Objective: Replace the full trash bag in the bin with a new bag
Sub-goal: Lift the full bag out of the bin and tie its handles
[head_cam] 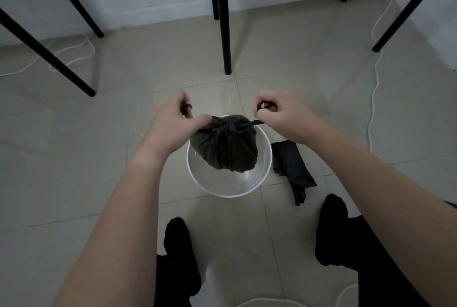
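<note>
A full black trash bag (226, 148) hangs partly inside a round white bin (230, 193) on the tiled floor. Its top is gathered into a knot. My left hand (176, 122) grips one black tie end on the knot's left side. My right hand (277, 115) is closed on the other tie end, which is pulled taut to the right. A folded new black bag (291, 168) lies flat on the floor just to the right of the bin.
Black table legs (223, 35) stand ahead, with others at the left and right. White cables (373, 84) run along the floor at the right and far left. My feet in black socks (179, 245) stand just behind the bin.
</note>
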`<state>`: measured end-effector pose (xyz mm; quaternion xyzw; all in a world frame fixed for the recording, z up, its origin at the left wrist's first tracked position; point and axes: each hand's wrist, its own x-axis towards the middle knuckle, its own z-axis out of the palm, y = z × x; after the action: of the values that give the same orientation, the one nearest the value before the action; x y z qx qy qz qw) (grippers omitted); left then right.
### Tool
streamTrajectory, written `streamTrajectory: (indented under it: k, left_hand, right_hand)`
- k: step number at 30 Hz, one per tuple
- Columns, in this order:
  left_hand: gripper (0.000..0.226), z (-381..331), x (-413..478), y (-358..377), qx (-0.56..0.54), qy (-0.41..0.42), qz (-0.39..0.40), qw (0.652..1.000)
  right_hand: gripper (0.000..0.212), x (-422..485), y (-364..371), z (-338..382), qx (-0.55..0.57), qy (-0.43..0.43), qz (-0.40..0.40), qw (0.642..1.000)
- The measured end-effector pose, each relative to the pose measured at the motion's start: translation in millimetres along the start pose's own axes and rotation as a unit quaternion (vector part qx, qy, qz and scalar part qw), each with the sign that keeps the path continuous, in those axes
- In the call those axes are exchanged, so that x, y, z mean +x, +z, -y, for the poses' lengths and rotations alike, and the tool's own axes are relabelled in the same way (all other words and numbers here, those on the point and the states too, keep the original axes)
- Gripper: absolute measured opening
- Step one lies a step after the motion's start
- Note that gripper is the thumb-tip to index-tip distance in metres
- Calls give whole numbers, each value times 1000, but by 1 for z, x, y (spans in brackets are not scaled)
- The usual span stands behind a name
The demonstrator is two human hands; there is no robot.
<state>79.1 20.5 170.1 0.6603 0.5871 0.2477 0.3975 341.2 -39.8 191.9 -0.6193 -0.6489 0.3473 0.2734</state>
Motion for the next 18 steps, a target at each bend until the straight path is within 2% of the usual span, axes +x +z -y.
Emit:
streamTrajectory:
  k: [7, 12, 15, 18]
  left_hand:
    - [79, 6, -1, 17, 103, 33, 114, 988]
    - [20, 4, 1, 35, 193, 39, 77, 977]
    - [13, 4, 2, 36, 169, 63, 54, 982]
    - [23, 5, -1, 37, 100, 67, 81, 989]
  right_hand:
    - [31, 3, 7, -11, -113, -45, 27, 992]
    - [51, 3, 25, -10, -231, -61, 15, 971]
    - [56, 1, 37, -14, -300, -56, 11, 952]
    - [38, 2, 41, -16, -313, -68, -31, 947]
